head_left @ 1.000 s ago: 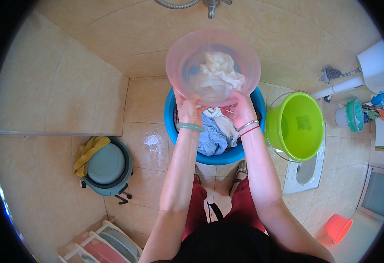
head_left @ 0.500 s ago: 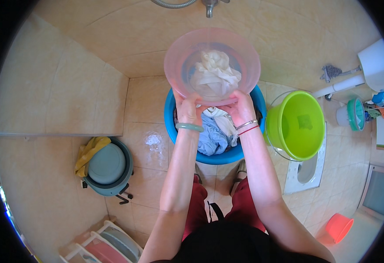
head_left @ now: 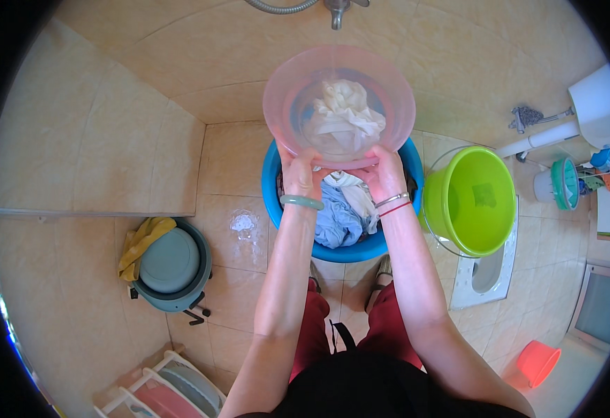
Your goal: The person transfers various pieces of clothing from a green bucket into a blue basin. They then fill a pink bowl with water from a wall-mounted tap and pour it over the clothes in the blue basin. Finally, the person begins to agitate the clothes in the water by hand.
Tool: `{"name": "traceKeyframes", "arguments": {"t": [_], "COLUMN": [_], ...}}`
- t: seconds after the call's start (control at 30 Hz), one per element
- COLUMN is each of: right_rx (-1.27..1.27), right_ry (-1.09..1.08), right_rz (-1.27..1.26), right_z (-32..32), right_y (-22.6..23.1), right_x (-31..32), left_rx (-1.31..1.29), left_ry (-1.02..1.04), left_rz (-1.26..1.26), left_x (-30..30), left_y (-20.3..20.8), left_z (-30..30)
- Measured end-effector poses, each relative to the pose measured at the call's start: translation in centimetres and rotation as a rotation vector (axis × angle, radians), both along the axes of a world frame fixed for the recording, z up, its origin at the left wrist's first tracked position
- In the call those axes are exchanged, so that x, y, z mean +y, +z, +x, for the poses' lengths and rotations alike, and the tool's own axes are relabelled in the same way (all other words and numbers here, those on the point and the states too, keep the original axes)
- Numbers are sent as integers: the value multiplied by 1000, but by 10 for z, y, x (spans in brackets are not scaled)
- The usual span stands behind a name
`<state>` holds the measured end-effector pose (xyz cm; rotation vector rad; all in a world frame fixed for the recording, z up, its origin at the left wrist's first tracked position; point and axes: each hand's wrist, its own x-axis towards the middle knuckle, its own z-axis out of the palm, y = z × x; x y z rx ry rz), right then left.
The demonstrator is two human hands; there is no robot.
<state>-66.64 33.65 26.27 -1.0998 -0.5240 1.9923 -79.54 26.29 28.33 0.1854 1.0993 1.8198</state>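
Note:
My left hand (head_left: 301, 174) and my right hand (head_left: 386, 171) grip the near rim of a translucent pink basin (head_left: 280, 104), thumbs over the edge and fingers beneath. The basin is held up under a metal tap (head_left: 336, 15), from which a thin stream of water seems to fall. Inside it lies a crumpled white cloth (head_left: 347, 115) in some water. Below stands a large blue tub (head_left: 350, 253) holding light blue clothing (head_left: 338, 221) and white clothing (head_left: 361, 198); the pink basin hides its far part.
Right of the tub, a lime green bucket (head_left: 490, 209) stands beside a white squat toilet (head_left: 497, 282). A grey stool-like tub (head_left: 169, 261) with a yellow cloth (head_left: 140, 244) is at left. A white rack (head_left: 153, 380) and a red bucket (head_left: 538, 364) are nearer. Water wets the floor tiles (head_left: 244, 226).
Almost everything is the same; the whole view has shifted very slightly. Both hands still hold the pink basin in place under the tap.

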Motion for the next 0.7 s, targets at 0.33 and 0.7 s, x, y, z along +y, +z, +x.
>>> {"name": "traceKeyframes", "arguments": {"t": [0.33,0.7], "right_rx": [-3,-16], "right_ry": [2,10], "right_rz": [4,5], "right_z": [-1,-1], "right_y": [1,7], "right_x": [-1,-1], "left_rx": [-30,-34], "left_ry": [16,11], "left_rz": [-12,-21], "left_x": [0,0], "left_y": [4,2], "left_z": [1,0]}}
